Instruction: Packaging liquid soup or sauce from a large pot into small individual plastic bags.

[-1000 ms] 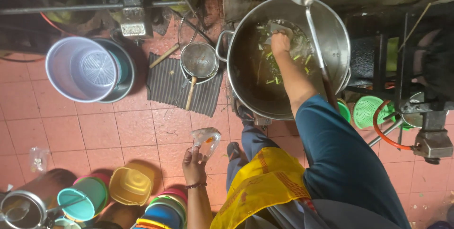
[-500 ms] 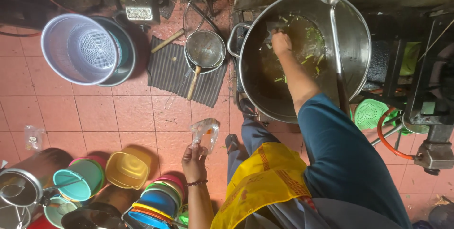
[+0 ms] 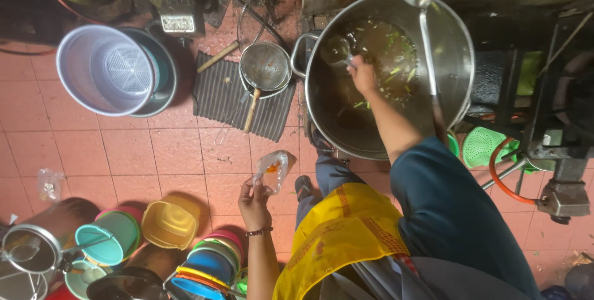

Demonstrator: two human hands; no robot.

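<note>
The ladle (image 3: 339, 51) is down inside the large steel pot (image 3: 458, 46), its bowl at the far left of the broth (image 3: 377, 58), which is dark with green vegetable pieces floating in it. The person's right hand (image 3: 362, 76) is closed around the ladle's handle, fingers wrapped tight, the arm reaching from the teal sleeve (image 3: 445, 195) over the pot's near rim. Whether the ladle's bowl is full cannot be told; it sits low, at or just above the surface.

The left hand (image 3: 253, 200) is held out over the red tiled floor (image 3: 124, 151), well left of the pot, with its fingers pinched on the mouth of a small clear plastic bag (image 3: 272, 169). The bag hangs open and tilted, with a little orange and pale matter in its bottom. It looks only partly filled, and no broth shows in it, so the dipping seems to be under way while the pouring into the bag looks not yet done.

A second long-handled ladle (image 3: 427, 40) leans against the pot's far rim. On a ribbed dark mat (image 3: 216, 95) to the left lies a wire strainer (image 3: 265, 68) with a wooden handle, and farther left a pale plastic basin (image 3: 105, 68). Stacked coloured bowls (image 3: 204, 263) sit near the person's yellow apron (image 3: 340, 238).
</note>
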